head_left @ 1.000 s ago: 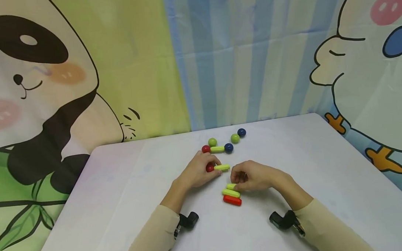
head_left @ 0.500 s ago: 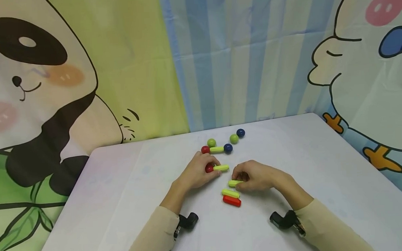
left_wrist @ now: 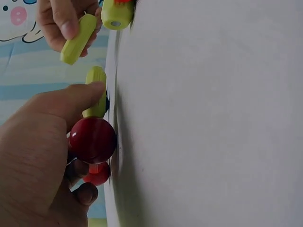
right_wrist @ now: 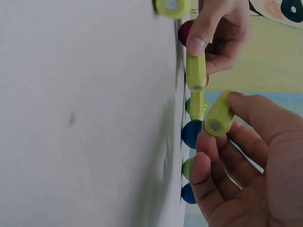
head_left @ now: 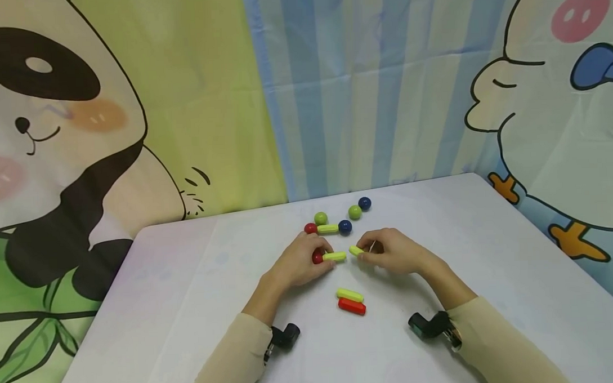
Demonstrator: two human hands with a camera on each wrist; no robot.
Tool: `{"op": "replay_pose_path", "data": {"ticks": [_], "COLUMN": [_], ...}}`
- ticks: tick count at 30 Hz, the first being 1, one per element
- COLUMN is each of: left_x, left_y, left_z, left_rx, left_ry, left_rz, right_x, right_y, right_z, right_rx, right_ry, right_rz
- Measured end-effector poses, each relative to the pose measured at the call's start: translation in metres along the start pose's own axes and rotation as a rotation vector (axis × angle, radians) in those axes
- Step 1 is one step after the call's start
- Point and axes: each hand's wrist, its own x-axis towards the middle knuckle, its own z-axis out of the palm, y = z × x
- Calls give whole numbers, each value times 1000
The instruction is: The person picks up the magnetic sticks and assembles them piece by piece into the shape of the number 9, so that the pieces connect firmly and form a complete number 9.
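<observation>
My left hand [head_left: 300, 260] holds a yellow-green rod [head_left: 335, 257] with a red ball [left_wrist: 93, 141] joined to its left end; the thumb presses along the rod. Between the thumb and fingers of my right hand [head_left: 397, 251] is a second yellow-green rod [right_wrist: 220, 115], tilted, with a round silvery spot on its end face. The two rods' ends face each other with a small gap. Nearer the person, another yellow-green rod [head_left: 349, 295] lies against a red rod [head_left: 352, 306] on the white table.
Behind the hands lies a yellow-green rod [head_left: 328, 229] between a red ball [head_left: 310, 229] and a blue ball [head_left: 345, 227]. Farther back are a green ball [head_left: 320, 218], another green ball [head_left: 355, 212] and a blue ball [head_left: 365, 203]. The table [head_left: 214, 307] meets a printed curtain.
My right hand has lifted its yellow-green rod away from the other rods and brought it forward, up to the left hand's rod. The left hand stays nearly still.
</observation>
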Motion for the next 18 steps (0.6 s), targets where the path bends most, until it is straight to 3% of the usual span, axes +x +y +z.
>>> {"op": "replay_pose_path", "data": {"ticks": [4,8,14,18], "left_x": [-1,1,10,20], "left_y": [-4,-9,-16,-17], "left_z": [-4,-6,-8,-9], "left_rx": [29,50,20,58], "left_ry": [-1,23,130,179], "left_rz": [27,43,65,84], "right_x": [6,10,17,22], "right_y": [-2,-2,-6,-9], "right_z": [1,4,10,10], "right_rx": [28,36,31,38], "right_ry": [59,60,80,93], "right_rz": [55,78,87,109]}}
